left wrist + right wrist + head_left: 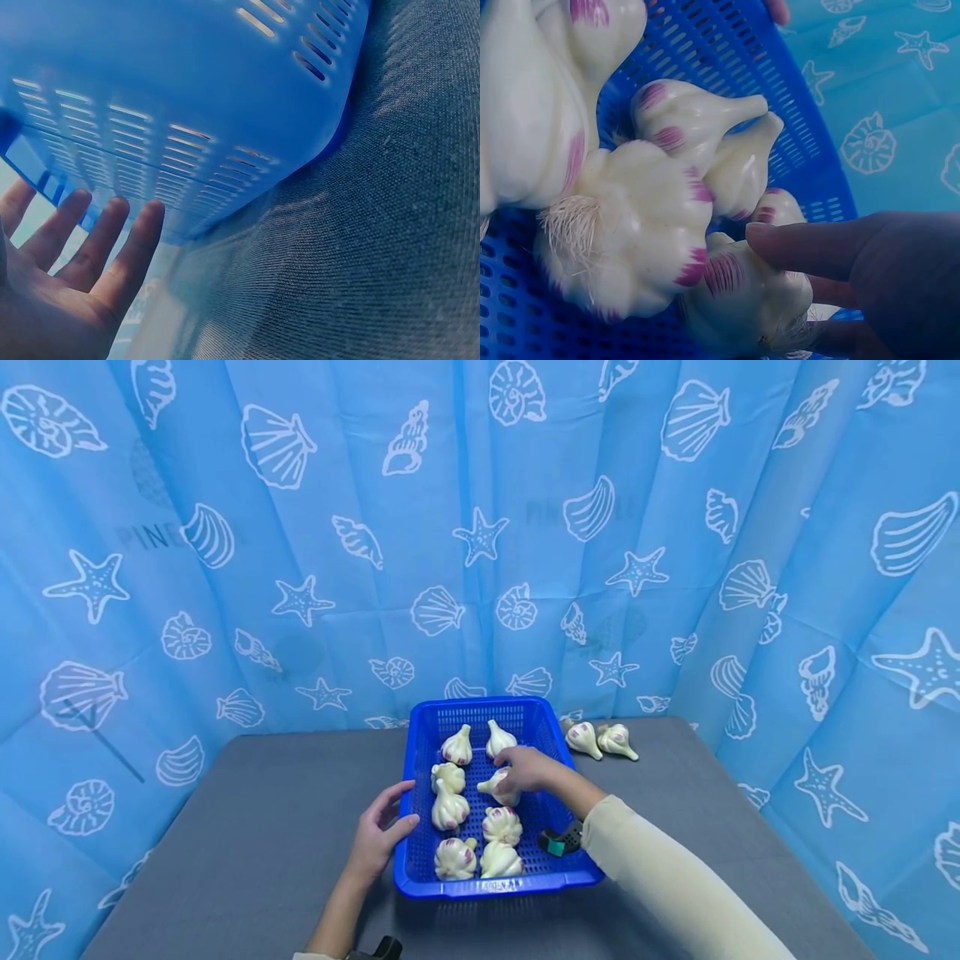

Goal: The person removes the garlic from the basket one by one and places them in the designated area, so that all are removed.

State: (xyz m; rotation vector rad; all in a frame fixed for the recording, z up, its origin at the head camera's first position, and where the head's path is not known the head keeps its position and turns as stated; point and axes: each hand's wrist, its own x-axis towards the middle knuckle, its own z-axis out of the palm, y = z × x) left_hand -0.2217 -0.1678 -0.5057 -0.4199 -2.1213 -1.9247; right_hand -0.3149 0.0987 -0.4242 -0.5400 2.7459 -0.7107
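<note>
A blue perforated plastic basket (517, 883) stands on the grey cloth, with several garlic bulbs lying in it in two rough columns. Inside its right half, my right hand (534, 770) grips a white garlic bulb (491, 785), the stem pointing left. The right wrist view shows the thumb on top of that purple-streaked bulb (739, 292) and fingers behind it, partly hidden. At the basket's left side is my left hand (378, 835), its thumb and fingers touching the rim. Fairly straight, spread fingers (135, 247) lie along the basket's outer wall in the left wrist view.
Beyond the basket's right rim, a few more garlic bulbs (617, 741) lie on the grey cloth (300, 827). A blue curtain (337, 568) with white shell prints hangs behind and at both sides. A black wrist device (561, 842) on my right wrist hangs over the basket.
</note>
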